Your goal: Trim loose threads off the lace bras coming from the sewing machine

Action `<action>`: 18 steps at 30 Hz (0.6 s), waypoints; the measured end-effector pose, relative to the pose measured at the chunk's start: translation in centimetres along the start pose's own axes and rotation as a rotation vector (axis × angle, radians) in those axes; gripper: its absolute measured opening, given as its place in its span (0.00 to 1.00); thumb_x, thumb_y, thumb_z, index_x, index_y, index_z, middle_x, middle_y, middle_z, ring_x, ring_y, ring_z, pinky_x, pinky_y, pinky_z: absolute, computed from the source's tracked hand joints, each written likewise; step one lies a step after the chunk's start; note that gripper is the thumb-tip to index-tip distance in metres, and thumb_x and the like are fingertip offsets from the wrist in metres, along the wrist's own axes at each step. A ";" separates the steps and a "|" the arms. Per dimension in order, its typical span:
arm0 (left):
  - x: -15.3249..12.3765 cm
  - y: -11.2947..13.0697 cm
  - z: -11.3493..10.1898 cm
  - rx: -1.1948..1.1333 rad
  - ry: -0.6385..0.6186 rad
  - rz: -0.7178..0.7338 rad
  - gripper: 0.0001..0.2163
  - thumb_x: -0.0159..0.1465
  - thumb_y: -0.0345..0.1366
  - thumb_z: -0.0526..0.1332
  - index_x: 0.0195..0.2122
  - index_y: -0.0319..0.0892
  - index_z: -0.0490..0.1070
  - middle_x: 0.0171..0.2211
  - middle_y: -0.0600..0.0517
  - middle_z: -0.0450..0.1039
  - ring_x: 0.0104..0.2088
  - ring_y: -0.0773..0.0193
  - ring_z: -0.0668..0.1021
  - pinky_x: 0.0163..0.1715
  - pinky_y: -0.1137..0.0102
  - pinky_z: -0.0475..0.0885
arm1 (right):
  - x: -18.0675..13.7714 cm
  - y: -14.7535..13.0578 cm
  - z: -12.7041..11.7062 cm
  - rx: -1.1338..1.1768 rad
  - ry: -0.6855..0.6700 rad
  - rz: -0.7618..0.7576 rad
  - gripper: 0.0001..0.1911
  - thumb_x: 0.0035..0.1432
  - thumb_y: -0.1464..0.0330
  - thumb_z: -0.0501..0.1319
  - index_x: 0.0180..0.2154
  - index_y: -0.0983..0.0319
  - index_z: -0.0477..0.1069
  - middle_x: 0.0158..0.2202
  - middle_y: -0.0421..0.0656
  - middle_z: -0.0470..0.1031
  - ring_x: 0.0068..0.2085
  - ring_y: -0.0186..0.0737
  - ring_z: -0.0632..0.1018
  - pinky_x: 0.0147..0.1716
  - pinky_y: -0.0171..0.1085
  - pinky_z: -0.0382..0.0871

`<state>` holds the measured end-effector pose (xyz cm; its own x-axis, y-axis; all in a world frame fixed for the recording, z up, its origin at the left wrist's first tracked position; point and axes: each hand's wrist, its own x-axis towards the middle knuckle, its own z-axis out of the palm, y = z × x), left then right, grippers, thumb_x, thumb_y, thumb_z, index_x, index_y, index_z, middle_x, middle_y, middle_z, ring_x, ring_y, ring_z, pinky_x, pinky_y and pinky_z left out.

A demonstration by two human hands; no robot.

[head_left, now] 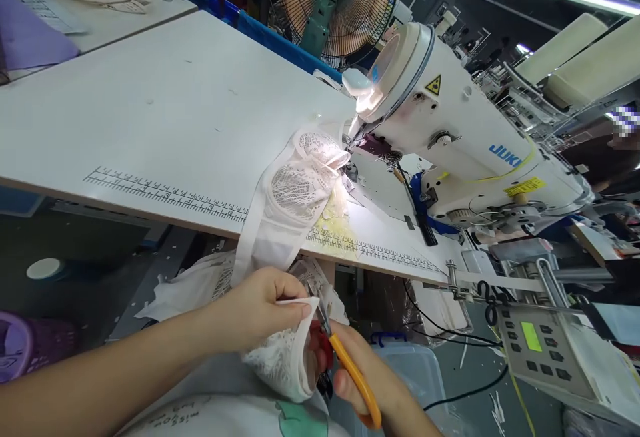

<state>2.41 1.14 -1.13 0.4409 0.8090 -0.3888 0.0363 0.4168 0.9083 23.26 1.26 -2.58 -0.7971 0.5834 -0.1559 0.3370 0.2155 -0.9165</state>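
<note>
In the head view, the person's left hand [263,310] is on the near side of the table [150,117], its thumb and index finger pinching the edge of a white lace garment [277,364]. The right hand [365,364], just to the right, has its fingers curled round the handles of orange-and-red scissors [356,377], whose blades lie right at the pinched edge. How far the blades are parted is too small to tell.

The held part of the garment hangs in front of the person, off the table's near edge. More lace and white band [300,190] lie farther off on the table, beside the sewing machine [480,130] at the right; they seem joined to the held part, though the left hand hides the link.

The step in hand looks like trimming along that edge. A next cut would call for the left pinch to keep the edge taut, fingertips clear of the blades, while the right hand closes the handles without nicking the lace.
</note>
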 end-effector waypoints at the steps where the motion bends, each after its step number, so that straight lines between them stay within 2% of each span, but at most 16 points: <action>1: 0.0 -0.1 -0.1 0.001 0.002 -0.007 0.13 0.54 0.42 0.55 0.18 0.40 0.58 0.16 0.60 0.50 0.18 0.73 0.54 0.16 0.75 0.48 | -0.1 0.1 0.3 -0.014 0.007 0.003 0.31 0.50 0.38 0.40 0.30 0.60 0.55 0.26 0.40 0.60 0.25 0.35 0.61 0.24 0.34 0.57; 7: 0.2 0.1 -0.1 0.020 0.031 -0.044 0.12 0.52 0.42 0.56 0.18 0.41 0.58 0.16 0.60 0.49 0.18 0.72 0.54 0.17 0.75 0.48 | 0.2 -0.3 0.8 -0.067 0.035 0.039 0.30 0.51 0.39 0.40 0.27 0.60 0.52 0.23 0.38 0.57 0.23 0.33 0.59 0.21 0.33 0.53; 18: 0.2 0.2 -0.5 0.035 0.068 -0.055 0.12 0.51 0.43 0.56 0.17 0.41 0.59 0.16 0.61 0.48 0.17 0.72 0.53 0.16 0.76 0.47 | 0.4 -0.7 0.9 -0.184 0.058 0.080 0.29 0.51 0.39 0.39 0.26 0.59 0.50 0.21 0.37 0.57 0.22 0.33 0.58 0.21 0.34 0.52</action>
<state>2.05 1.59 -1.10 0.3753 0.8122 -0.4466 0.0905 0.4474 0.8897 22.23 0.62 -2.33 -0.7356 0.6475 -0.1991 0.4880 0.3028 -0.8186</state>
